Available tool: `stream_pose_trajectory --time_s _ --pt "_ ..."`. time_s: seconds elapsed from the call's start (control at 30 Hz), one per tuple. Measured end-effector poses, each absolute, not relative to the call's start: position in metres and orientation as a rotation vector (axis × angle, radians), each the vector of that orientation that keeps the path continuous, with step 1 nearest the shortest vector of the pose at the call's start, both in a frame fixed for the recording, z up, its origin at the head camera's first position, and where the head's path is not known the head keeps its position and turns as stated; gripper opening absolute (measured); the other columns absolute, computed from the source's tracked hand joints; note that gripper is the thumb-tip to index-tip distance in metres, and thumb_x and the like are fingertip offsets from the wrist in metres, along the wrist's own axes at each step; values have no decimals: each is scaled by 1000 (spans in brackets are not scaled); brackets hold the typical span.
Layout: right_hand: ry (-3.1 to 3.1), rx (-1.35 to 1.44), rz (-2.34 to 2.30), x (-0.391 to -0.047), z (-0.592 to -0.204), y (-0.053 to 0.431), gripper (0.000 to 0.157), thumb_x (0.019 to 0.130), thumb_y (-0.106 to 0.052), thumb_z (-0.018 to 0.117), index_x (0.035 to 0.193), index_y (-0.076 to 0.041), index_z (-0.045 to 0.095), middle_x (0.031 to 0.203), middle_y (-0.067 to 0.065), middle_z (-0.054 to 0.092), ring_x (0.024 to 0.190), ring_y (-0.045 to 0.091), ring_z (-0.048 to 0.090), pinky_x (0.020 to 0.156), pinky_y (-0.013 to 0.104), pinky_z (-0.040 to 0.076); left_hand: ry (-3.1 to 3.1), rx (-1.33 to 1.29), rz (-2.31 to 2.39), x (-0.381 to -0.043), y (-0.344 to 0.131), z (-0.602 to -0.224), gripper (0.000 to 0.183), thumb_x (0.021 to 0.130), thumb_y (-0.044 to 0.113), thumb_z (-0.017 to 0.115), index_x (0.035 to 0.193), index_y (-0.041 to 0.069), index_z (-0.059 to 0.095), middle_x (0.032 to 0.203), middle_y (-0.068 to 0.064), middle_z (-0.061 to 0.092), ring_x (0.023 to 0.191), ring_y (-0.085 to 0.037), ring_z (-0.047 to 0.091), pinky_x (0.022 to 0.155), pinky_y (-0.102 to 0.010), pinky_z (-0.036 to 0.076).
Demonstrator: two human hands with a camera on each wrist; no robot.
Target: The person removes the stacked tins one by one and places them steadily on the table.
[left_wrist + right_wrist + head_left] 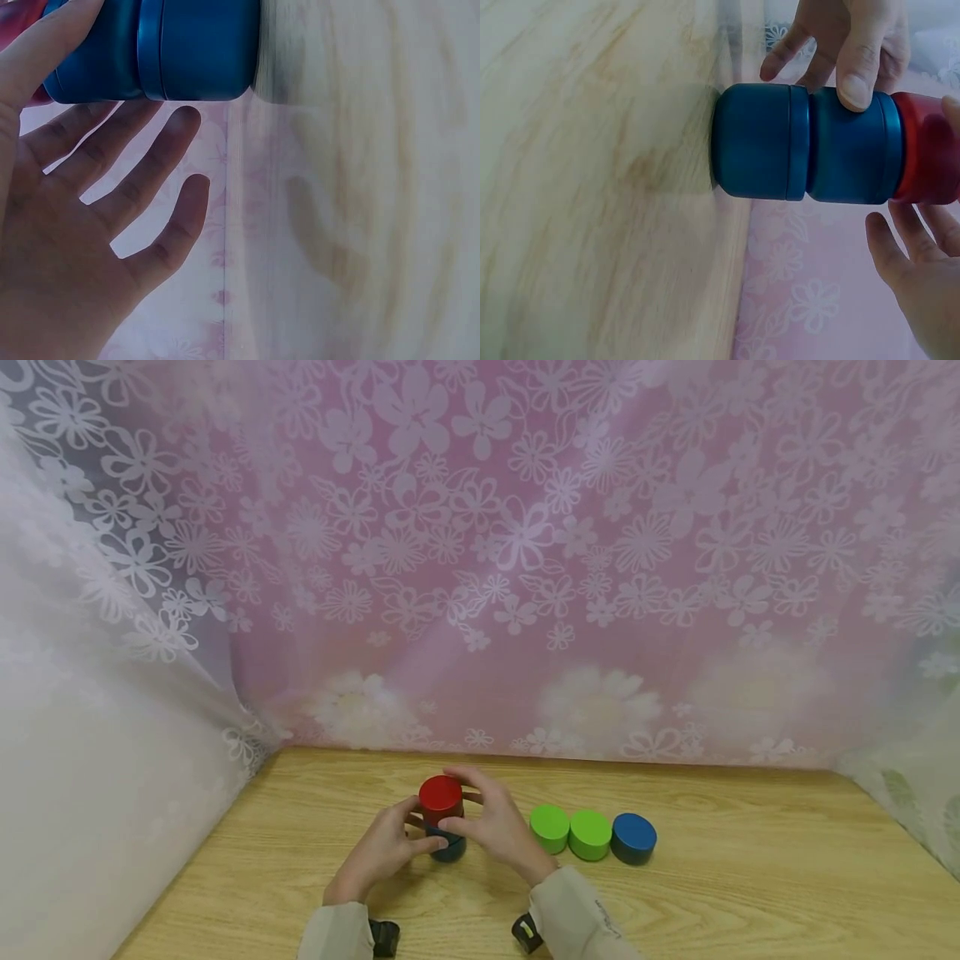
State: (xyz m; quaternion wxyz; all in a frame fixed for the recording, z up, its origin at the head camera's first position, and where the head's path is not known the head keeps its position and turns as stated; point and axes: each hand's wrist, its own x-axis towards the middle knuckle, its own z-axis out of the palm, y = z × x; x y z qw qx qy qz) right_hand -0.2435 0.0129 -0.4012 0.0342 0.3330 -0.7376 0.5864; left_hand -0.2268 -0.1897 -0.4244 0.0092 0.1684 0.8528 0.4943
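Three round lidded tins stand stacked upright on the table: a lower blue tin (754, 142), an upper blue tin (847, 161) and a red tin (924, 154) on top. My left hand (384, 850) holds the upper blue tin, its thumb across the near side and its fingertips at the far side. Spread fingers (135, 184) of that hand show under the stack in the left wrist view. Higher up, my right hand (498, 827) grips the red tin between thumb and fingers. The lower blue tin rests on the wood, largely hidden by the hands in the head view.
Right of the stack, two green tins (590, 835) and another blue tin (633, 839) stand side by side in a row. A wood-grain table (750, 877) lies beneath. Pink flowered curtain (480, 568) hangs behind it, and a pale sheet (97, 735) falls at the left.
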Motion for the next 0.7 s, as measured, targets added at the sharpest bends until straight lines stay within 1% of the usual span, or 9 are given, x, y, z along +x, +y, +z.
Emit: stream_pose_trajectory --time_s 0.23,0.43,0.6,0.7 --pt "-2267 1007 1755 -244 -403 10 58 85 4 80 138 4 56 131 18 62 122 39 57 102 58 46 2647 522 1573 -225 -189 -423 49 89 16 82 130 0 62 117 -10 66 102 -30 64 85 -47 57" --pt "-2271 956 1744 -243 -401 14 57 83 5 81 135 3 59 128 17 63 120 37 59 100 52 50 2655 528 1555 -228 -189 -425 44 90 19 81 126 3 64 121 -10 65 102 -28 64 86 -47 57" --pt "-2272 938 1751 -243 -401 17 56 83 3 81 135 3 60 127 17 64 118 36 59 96 47 53 2664 530 1544 -229 -190 -426 47 90 20 81 129 2 63 124 -11 65 102 -28 64 87 -49 56" --pt "-2283 922 1772 -242 -400 20 56 84 2 81 136 0 60 127 15 64 118 34 59 95 45 54 2679 526 1532 -229 -190 -426 51 90 20 81 132 1 61 126 -13 64 103 -29 65 88 -50 55"
